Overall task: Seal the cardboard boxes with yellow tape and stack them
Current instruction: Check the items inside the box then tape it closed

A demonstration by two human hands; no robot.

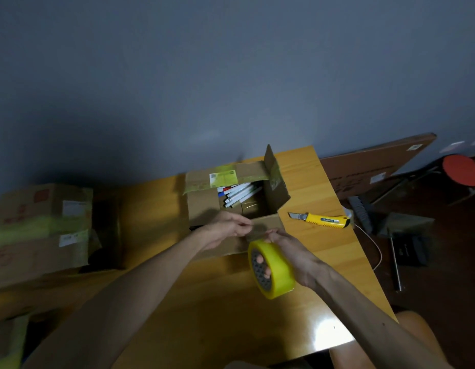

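An open cardboard box (204, 203) stands in the middle of the wooden table (193, 302), its flaps up and white tubes visible inside. My right hand (292, 251) grips a roll of yellow tape (273, 270) just in front of the box, fingers through the core. My left hand (228, 226) pinches at the tape's loose end by the box's near flap. Two closed boxes with yellow tape (42, 227) sit stacked at the left.
A yellow utility knife (321, 220) lies on the table right of the box, blade out. Beyond the table's right edge stand a brown board (369, 166), a red stool (462, 170), a brush and a dustpan. Another taped box sits at the lower left corner.
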